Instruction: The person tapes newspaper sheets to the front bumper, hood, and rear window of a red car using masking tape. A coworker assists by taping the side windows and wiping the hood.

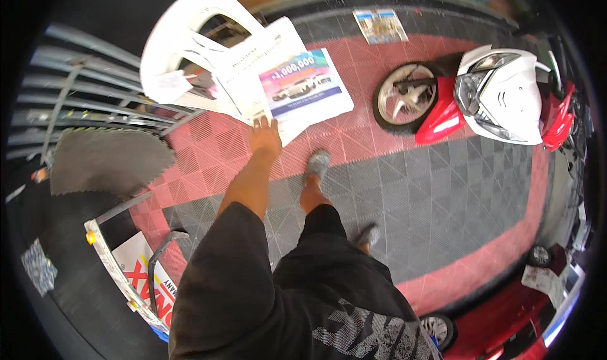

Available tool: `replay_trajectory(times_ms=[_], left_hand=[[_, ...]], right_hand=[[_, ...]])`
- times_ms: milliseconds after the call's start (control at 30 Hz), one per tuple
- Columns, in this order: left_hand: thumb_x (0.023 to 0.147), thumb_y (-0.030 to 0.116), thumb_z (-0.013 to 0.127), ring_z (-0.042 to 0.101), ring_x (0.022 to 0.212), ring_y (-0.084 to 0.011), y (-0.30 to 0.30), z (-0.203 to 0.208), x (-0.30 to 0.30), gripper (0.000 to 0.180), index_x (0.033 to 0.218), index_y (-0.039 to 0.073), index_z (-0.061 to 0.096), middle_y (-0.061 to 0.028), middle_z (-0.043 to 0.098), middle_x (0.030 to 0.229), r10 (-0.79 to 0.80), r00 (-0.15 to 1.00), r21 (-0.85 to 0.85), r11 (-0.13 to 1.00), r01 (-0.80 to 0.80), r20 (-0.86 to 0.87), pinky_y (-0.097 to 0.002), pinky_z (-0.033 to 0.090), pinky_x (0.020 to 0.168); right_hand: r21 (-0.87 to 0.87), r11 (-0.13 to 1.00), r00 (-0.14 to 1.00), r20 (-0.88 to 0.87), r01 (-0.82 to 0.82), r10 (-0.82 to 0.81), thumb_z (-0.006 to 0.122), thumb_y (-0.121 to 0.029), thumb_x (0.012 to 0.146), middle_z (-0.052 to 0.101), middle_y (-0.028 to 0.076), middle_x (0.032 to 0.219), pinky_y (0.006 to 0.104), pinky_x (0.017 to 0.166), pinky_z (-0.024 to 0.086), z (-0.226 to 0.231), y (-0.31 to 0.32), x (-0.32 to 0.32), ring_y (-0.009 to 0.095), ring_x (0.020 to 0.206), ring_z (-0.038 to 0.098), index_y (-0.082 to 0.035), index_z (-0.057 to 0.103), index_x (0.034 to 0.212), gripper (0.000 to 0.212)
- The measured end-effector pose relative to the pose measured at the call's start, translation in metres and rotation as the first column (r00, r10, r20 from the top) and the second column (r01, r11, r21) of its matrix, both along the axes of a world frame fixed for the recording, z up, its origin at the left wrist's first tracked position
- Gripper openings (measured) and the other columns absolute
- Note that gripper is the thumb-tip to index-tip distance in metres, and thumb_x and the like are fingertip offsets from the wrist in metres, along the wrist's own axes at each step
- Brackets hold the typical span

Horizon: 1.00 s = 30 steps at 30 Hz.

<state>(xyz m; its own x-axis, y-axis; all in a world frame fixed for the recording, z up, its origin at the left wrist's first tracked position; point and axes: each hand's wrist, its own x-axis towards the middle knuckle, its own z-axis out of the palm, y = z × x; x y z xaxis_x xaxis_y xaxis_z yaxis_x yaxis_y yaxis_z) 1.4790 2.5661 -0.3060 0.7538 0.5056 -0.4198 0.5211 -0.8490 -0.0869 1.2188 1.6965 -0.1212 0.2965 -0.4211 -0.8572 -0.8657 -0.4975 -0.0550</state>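
My left hand (264,138) reaches forward from a black sleeve and grips the lower edge of a stack of paper sheets (253,69). The top sheet is a colourful flyer (305,85) with a picture of cars on it. The stack is held out over the floor, just in front of a white plastic chair (180,40). My right hand is out of the picture. My two feet in grey shoes (318,164) stand on the floor tiles below the papers.
A red and white scooter (499,94) is parked at the right on red and grey plastic floor tiles (442,189). Another flyer (379,24) lies on the floor at the back. Also here: a metal rack (69,100), a grey mat (107,161), a sign board (142,274), and a second red scooter (506,322).
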Motion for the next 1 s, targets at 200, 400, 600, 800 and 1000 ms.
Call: replay_trajectory(times_ms=[200, 400, 600, 800, 1000], left_hand=[[0.112, 0.018, 0.056, 0.055, 0.157, -0.0398, 0.063, -0.078, 0.05, 0.05, 0.161, 0.009, 0.062, -0.0195, 0.058, 0.169, -0.358, 0.934, 0.06, 0.932, 0.356, 0.016, -0.0582, 0.044, 0.125], [0.107, 0.017, 0.062, 0.082, 0.11, -0.037, 0.101, -0.058, 0.092, 0.03, 0.134, 0.008, 0.074, -0.0191, 0.083, 0.12, -0.318, 0.947, -0.228, 0.926, 0.301, -0.038, -0.0511, 0.062, 0.099], [0.108, 0.018, 0.067, 0.077, 0.094, -0.0488, 0.115, 0.092, 0.155, 0.023, 0.123, 0.002, 0.072, -0.0256, 0.08, 0.107, 0.271, 0.527, -0.334, 0.942, 0.025, 0.805, -0.056, 0.06, 0.084], [0.094, 0.004, 0.081, 0.081, 0.108, -0.0384, -0.007, 0.262, 0.175, 0.035, 0.127, 0.011, 0.078, -0.0167, 0.083, 0.114, -0.056, 0.604, -0.453, 0.607, 0.653, 0.795, -0.0471, 0.063, 0.09], [0.091, 0.016, 0.078, 0.079, 0.094, -0.0446, -0.218, 0.323, 0.028, 0.028, 0.118, 0.011, 0.083, -0.0215, 0.081, 0.096, -0.783, 0.196, -0.502, -0.166, 0.849, 0.591, -0.0587, 0.063, 0.084]], right_hand=[[-0.116, 0.993, 1.0, -0.001, 0.015, -0.015, 0.073, -0.028, 0.112, 0.072, 0.004, 0.088, 0.031, 0.045, 0.058, 0.083, 0.124, 0.047, 0.017, 0.068, 0.076, -0.001, 0.077, 0.116, 0.028], [0.062, 0.988, 0.981, 0.127, 0.139, -0.146, 0.073, -0.027, 0.114, 0.08, 0.01, 0.089, 0.0291, 0.045, 0.054, 0.048, 0.197, 0.086, 0.014, 0.061, 0.07, -0.003, 0.072, 0.101, 0.027], [0.204, 0.977, 0.935, 0.329, 0.063, -0.129, 0.073, -0.03, 0.114, 0.082, 0.011, 0.089, 0.0295, 0.053, 0.055, 0.022, 0.285, 0.11, 0.012, 0.058, 0.065, -0.004, 0.071, 0.096, 0.032], [0.16, 0.987, 0.882, 0.469, -0.027, -0.052, 0.08, -0.023, 0.11, 0.078, 0.01, 0.089, 0.0334, 0.061, 0.06, 0.047, 0.358, 0.097, 0.015, 0.068, 0.071, 0.0, 0.07, 0.107, 0.025], [-0.341, 0.93, 0.534, 0.765, -0.135, 0.359, 0.101, -0.031, 0.085, 0.065, 0.028, 0.134, 0.0506, 0.092, 0.063, 0.176, 0.43, 0.062, 0.043, 0.112, 0.073, -0.015, 0.067, 0.151, 0.076]])
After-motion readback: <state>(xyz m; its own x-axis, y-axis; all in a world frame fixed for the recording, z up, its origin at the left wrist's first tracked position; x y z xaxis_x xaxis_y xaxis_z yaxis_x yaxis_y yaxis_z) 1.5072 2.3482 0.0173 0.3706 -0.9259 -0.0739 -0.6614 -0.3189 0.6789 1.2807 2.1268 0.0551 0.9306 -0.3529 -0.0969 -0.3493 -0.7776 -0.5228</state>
